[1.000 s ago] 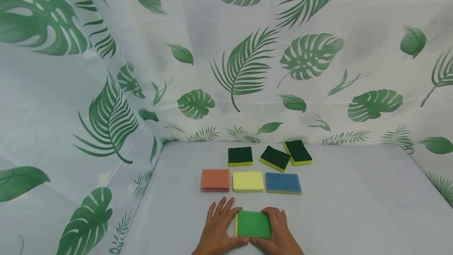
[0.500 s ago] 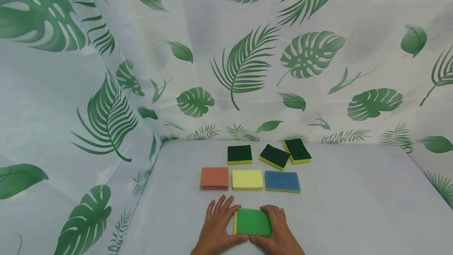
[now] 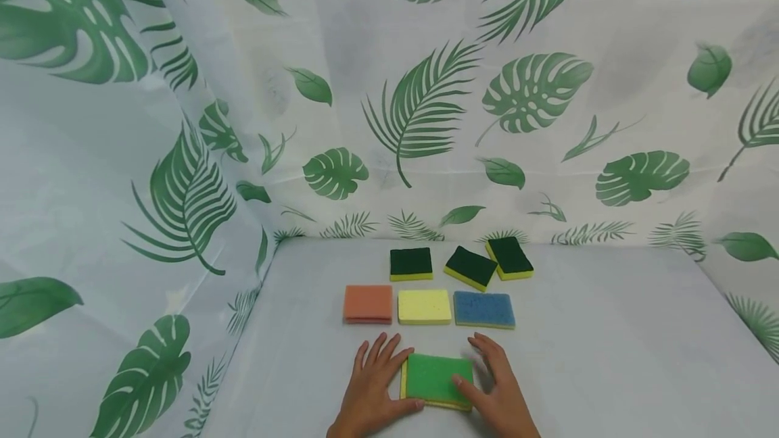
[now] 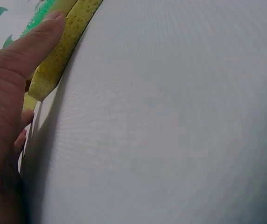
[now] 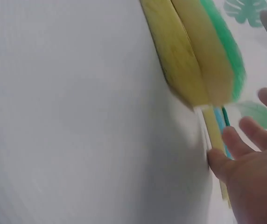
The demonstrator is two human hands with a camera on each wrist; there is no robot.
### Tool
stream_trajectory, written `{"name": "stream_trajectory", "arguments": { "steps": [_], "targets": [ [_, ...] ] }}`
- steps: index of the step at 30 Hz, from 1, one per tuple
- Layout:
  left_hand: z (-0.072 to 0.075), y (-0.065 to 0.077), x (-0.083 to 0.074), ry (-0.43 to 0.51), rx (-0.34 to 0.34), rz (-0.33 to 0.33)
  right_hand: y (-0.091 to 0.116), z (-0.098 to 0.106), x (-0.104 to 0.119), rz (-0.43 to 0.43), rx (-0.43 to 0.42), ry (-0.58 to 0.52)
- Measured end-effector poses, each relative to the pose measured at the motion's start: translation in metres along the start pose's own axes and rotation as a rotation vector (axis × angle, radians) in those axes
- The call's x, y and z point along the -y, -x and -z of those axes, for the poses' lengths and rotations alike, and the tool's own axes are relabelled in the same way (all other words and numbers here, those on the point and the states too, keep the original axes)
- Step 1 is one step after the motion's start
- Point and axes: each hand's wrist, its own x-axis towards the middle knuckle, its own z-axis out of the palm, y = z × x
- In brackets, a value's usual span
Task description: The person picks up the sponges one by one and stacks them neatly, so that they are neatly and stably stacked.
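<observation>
In the head view a green-topped sponge (image 3: 435, 380) lies near the front of the white table. The right wrist view shows two yellow layers under its green face (image 5: 215, 51), stacked flush. My left hand (image 3: 374, 387) holds its left end, thumb along the near edge and index finger at the far corner. The left wrist view has that thumb against the yellow side of the sponge (image 4: 61, 56). My right hand (image 3: 500, 391) is spread beside the right end, its thumb over the green top in the head view. In the right wrist view its fingers (image 5: 238, 142) stand apart from the sponge.
Beyond the hands lie an orange sponge (image 3: 368, 303), a pale yellow sponge (image 3: 424, 306) and a blue sponge (image 3: 484, 309) in a row. Behind them are dark green sponges (image 3: 410, 263) with yellow undersides, two of them tilted. Leaf-printed sheeting (image 3: 426, 201) walls the back and left.
My right hand has let go of the sponge's right end and moved a little to the right, its fingers spreading. My left hand keeps its hold.
</observation>
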Motion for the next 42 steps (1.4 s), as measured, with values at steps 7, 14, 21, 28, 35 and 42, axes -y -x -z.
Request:
{"name": "stream_trajectory", "arguments": {
  "steps": [7, 14, 21, 28, 35, 42],
  "targets": [
    [0.001, 0.000, 0.001, 0.023, -0.011, -0.012, -0.011, 0.024, -0.006, -0.032, -0.064, 0.020],
    [0.001, 0.001, 0.002, 0.020, -0.022, -0.010, -0.029, 0.045, -0.020, -0.026, -0.096, 0.068],
    [0.000, 0.001, 0.002, 0.002, -0.053, -0.023, -0.045, 0.059, -0.028, -0.026, -0.052, 0.078],
    [0.000, 0.001, 0.001, 0.010, -0.026, -0.009, -0.060, 0.066, -0.041, -0.047, 0.001, 0.069],
    [0.003, 0.001, 0.001, 0.035, 0.014, 0.017, -0.079, 0.068, -0.049, -0.054, 0.043, 0.066],
    [0.001, -0.001, 0.002, 0.039, 0.026, 0.004, -0.091, 0.070, -0.052, -0.083, 0.101, 0.088]
  ]
}}
